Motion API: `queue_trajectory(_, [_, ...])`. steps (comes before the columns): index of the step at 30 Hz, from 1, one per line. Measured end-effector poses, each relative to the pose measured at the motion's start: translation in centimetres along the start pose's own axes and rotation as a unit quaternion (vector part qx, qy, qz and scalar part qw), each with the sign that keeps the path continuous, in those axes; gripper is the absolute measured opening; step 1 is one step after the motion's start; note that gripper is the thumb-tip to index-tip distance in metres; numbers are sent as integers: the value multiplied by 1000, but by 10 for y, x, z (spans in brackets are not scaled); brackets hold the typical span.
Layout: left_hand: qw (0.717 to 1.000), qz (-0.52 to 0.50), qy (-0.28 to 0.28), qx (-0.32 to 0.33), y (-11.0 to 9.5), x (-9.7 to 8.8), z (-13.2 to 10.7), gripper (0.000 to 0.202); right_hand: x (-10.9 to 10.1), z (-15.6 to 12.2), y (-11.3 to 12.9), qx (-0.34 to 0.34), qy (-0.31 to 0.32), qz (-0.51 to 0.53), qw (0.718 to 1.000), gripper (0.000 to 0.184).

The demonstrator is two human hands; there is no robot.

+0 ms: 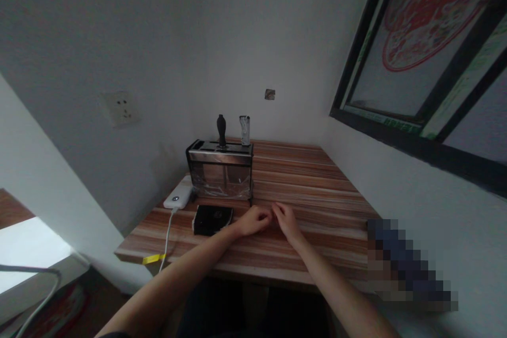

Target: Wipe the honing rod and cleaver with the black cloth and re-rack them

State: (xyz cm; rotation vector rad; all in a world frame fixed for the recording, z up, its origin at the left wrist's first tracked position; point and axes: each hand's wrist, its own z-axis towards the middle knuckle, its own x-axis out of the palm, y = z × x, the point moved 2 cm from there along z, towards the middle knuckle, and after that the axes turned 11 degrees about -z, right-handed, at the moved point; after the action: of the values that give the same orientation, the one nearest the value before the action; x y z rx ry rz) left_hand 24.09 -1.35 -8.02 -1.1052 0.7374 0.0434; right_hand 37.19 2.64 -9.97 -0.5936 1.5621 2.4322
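My left hand [255, 220] and my right hand [285, 221] rest close together on the striped wooden tabletop [317, 195], fingertips almost meeting. The left hand's fingers are curled inward; what they hold, if anything, is too small to see. The right hand lies flatter with its fingers stretched toward the left hand. A small black box [212, 219] lies just left of my left hand. Behind it stands a clear knife block with a metal top [220, 169], from which a black handle [221, 129] and a clear handle [244, 130] stick up.
A white power bank [179, 197] with a white cable [167, 237] sits at the table's left edge. A wall socket [119, 108] is on the left wall, a dark-framed window [428, 63] on the right. A blurred patch [407, 264] covers the table's right front.
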Motion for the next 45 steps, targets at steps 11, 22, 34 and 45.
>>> queue_trajectory(11, [999,38,9,17,6,5,1,19,3,-1,-2,-43,9,-43,998,39])
queue_trajectory(22, [997,77,6,31,5,6,1,18,2,-1,-1,-56,11,-59,997,36])
queue_trajectory(34, [994,101,3,36,6,7,1,19,3,0,-2,-67,10,-67,995,40])
queue_trajectory(45, [994,106,9,30,4,6,0,18,4,0,-6,-73,10,-78,994,38])
